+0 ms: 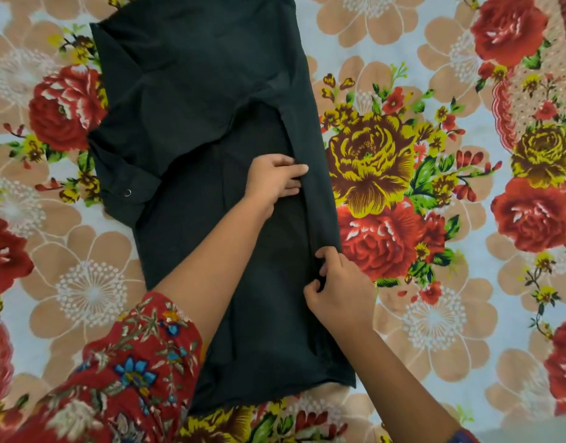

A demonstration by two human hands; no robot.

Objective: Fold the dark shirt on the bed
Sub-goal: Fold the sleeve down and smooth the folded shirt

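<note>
The dark shirt [195, 100] lies lengthwise down the middle of the bed, its left sleeve folded across the body with a snap cuff at the left. A narrow strip along its right edge is turned inward. My left hand [273, 180] rests on the shirt's middle and its fingers pinch that folded strip. My right hand [337, 290] sits lower on the same right edge, with thumb and fingers curled round the fold.
The bed is covered by a floral sheet [435, 187] with red, yellow and tan flowers, spreading wide on both sides of the shirt. A patterned pink border runs along the far right. My red flowered sleeve [131, 362] fills the lower left.
</note>
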